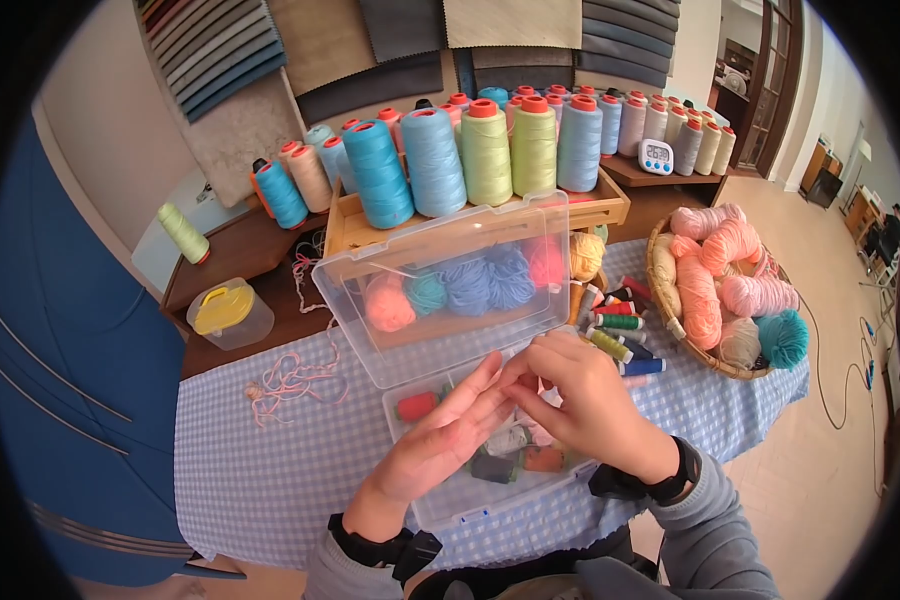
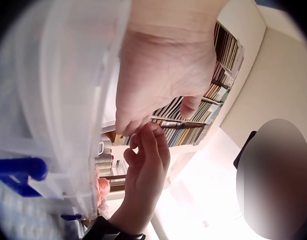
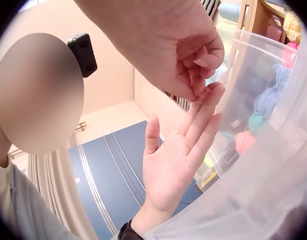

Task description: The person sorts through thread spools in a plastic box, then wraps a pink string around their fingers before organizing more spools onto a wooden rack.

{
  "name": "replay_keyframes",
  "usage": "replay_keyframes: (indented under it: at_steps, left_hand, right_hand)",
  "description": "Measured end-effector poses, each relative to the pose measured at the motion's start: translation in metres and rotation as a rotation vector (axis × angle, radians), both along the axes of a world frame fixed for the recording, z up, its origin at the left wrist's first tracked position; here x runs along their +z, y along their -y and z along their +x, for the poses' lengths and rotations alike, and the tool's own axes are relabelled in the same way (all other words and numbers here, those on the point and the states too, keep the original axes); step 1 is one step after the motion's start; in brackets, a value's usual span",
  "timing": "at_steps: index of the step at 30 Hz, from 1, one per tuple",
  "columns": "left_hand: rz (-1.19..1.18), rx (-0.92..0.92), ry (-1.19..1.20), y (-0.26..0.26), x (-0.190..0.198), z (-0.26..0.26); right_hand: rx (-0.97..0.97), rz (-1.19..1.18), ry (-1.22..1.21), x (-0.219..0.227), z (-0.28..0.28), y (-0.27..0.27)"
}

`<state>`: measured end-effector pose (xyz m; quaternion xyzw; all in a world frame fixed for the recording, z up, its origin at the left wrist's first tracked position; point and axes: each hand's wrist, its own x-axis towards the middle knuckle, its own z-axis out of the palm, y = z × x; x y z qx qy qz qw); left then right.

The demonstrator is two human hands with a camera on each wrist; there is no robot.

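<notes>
The left hand (image 1: 448,435) and the right hand (image 1: 578,383) meet above the base of the clear box (image 1: 432,503). The left hand is extended, palm turned inward, its fingers straight and its thumb apart from them; no object shows in its grip. The right hand has its fingers curled, with thumb and fingertips drawn close together and touching the ends of the left fingers. Whether the right grip pinches anything is too small to tell.

The box base sits directly below both hands on the worktop, which is covered by a checked cloth (image 1: 260,465). Inside the base lie a red spool (image 1: 416,406), a white spool (image 1: 507,440), a dark grey spool (image 1: 493,467) and an orange spool (image 1: 544,459). The lid (image 1: 410,357) stands raised at the back of the box; yarn balls (image 1: 468,286) show through it. A blue latch (image 1: 472,517) is at the front of the box.

Left of the box: loose pale yarn (image 1: 295,390) and, farther back, a tub with a yellow lid (image 1: 225,310). Right of the box: scattered spools, including a green spool (image 1: 620,322), then a basket (image 1: 692,352) of yarn skeins. Behind the box: a wooden tray (image 1: 610,208) with large thread cones (image 1: 535,150), and a digital timer (image 1: 656,156) to its right.
</notes>
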<state>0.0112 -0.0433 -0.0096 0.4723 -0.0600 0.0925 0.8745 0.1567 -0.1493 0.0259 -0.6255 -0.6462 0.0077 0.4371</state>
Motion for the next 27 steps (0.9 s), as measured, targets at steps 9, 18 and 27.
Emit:
replay_keyframes:
  at_steps: [9, 18, 27]
  left_hand:
    - [-0.119, 0.008, 0.024, -0.003, 0.003, -0.004]
    - [-0.132, -0.017, 0.031, -0.001, 0.002, -0.004]
    - [0.008, -0.03, 0.034, -0.001, 0.002, -0.002]
  right_hand:
    - [-0.05, -0.069, -0.272, 0.011, -0.001, 0.011]
    - [-0.062, 0.087, 0.017, -0.001, -0.007, 0.004]
    - [-0.073, 0.002, -0.122, -0.004, -0.009, 0.002]
